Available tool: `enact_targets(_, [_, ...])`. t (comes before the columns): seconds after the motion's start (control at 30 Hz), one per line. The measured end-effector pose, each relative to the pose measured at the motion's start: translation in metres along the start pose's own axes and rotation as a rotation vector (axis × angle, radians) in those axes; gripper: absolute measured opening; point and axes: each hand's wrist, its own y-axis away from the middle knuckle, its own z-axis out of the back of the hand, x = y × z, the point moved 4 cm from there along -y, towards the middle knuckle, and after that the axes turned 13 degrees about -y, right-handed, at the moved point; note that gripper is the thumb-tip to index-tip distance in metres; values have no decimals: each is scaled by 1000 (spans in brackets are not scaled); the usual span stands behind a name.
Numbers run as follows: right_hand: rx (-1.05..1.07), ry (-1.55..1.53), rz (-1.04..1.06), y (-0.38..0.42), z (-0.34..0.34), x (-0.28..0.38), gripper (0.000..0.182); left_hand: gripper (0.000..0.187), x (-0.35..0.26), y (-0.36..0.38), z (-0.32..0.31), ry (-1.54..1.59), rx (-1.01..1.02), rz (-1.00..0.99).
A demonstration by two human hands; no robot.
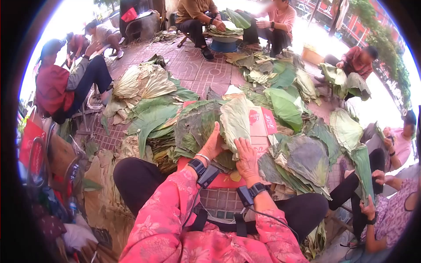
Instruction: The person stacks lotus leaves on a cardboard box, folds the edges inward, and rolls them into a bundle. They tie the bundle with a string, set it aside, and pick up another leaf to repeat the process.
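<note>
A pale green dried lotus leaf (235,120), folded into a narrow upright shape, lies in front of me over a red and pink cardboard box (259,136). My left hand (211,142) is at its left edge, thumb up, the other fingers partly hidden by the leaf; it appears to grip that edge. On the lower right edge rests my right hand (247,161), its fingers stretched out and flat against the leaf. Darker grey-green lotus leaves (195,125) are spread just left of the folded one, partly beneath my left hand.
A leaf stack (153,118) stands at the left, and another leaf pile (302,155) lies close on the right. More leaves (280,83) cover the brick paving (201,74) ahead. Several people sit around handling leaves; one seated person (394,206) is near at right. Bags (33,144) stand at left.
</note>
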Motion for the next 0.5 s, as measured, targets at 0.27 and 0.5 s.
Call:
enact_targets(0.27, [245,206,-76,2,-5,20,71,50,6,-10,62,-472,-335,62])
enact_targets(0.5, [371,-341,-241,-28,26,-20,80,48,14,-6,68,-419,-431,21])
